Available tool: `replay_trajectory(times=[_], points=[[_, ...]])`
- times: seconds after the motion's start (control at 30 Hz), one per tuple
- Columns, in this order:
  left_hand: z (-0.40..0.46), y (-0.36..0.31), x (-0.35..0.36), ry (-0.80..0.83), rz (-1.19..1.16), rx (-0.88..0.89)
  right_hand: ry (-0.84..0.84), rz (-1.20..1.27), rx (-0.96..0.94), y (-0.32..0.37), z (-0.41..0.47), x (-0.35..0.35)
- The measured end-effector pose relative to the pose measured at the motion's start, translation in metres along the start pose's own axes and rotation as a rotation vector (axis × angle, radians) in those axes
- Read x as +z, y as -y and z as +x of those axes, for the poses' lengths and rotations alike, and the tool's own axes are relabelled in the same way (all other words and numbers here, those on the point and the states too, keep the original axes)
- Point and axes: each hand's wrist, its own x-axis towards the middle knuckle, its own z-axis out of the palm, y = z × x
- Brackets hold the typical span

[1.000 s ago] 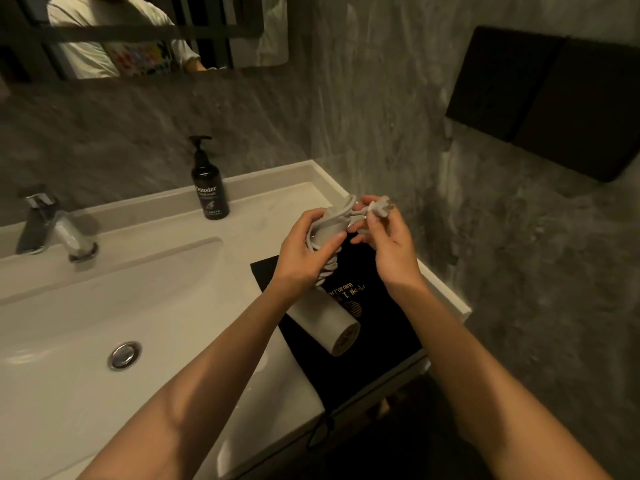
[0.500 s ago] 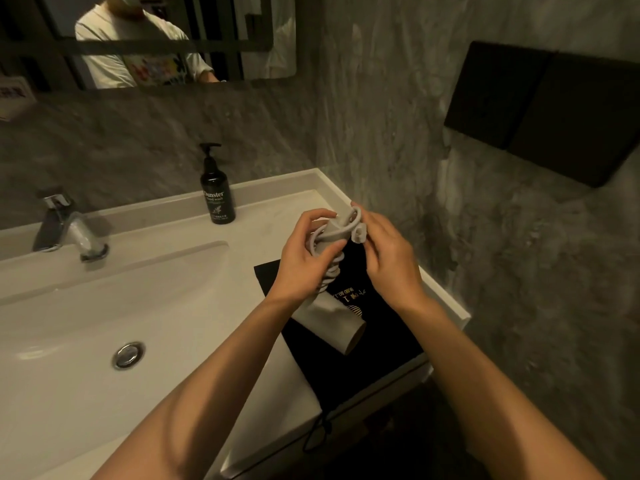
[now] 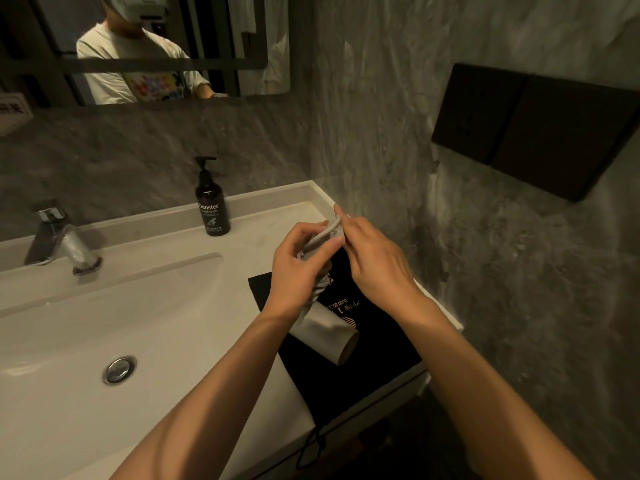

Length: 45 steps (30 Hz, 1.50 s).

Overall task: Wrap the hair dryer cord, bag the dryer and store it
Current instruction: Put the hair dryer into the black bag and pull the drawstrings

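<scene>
The hair dryer [image 3: 327, 336] hangs barrel-down in the left hand [image 3: 298, 271], over the black bag [image 3: 374, 344] at the counter's right edge. The right hand [image 3: 375, 261] pinches the cord [image 3: 323, 237] at the handle top; open sink [image 3: 138, 323] lies left of both hands.

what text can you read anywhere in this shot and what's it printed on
"Dunster" and below it "hand wash": on the label of the dark pump bottle; the smaller lines beneath are too small to read.
Gold lettering on the black bag under the hair dryer: partly covered and blurred, not readable.
White sign at the left edge: red characters, cut off and too blurred to read.
Print on the shirt in the mirror: colourful, no legible words.
</scene>
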Motion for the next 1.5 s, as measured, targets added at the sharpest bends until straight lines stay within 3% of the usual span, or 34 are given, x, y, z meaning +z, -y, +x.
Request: replay_trajectory(times=[0.07,0.2,0.3,0.47,0.57,0.73,1.17,1.5], points=[[0.0,-0.001,-0.004,0.005,-0.034,-0.023,0.056,0.142,0.022,-0.001,0.004,-0.001],[0.003,-0.001,-0.013,0.028,-0.08,-0.044,0.143,0.686,0.137,-0.001,0.007,-0.001],[0.005,-0.001,-0.017,0.025,-0.093,-0.039,0.065,0.91,0.177,-0.002,0.008,0.003],[0.004,-0.004,-0.011,-0.041,0.005,0.028,-0.061,1.003,0.305,0.004,0.017,0.004],[0.002,-0.001,-0.008,-0.121,0.164,0.118,-0.074,0.939,0.316,0.003,0.019,0.004],[0.002,0.001,-0.005,-0.235,0.202,0.168,-0.099,0.862,0.35,0.006,0.022,0.005],[0.002,0.012,-0.013,-0.059,0.478,0.32,-0.098,0.87,0.428,0.006,0.022,0.011],[0.003,0.033,-0.017,0.058,0.423,0.159,0.121,1.07,0.285,0.002,0.011,-0.006]])
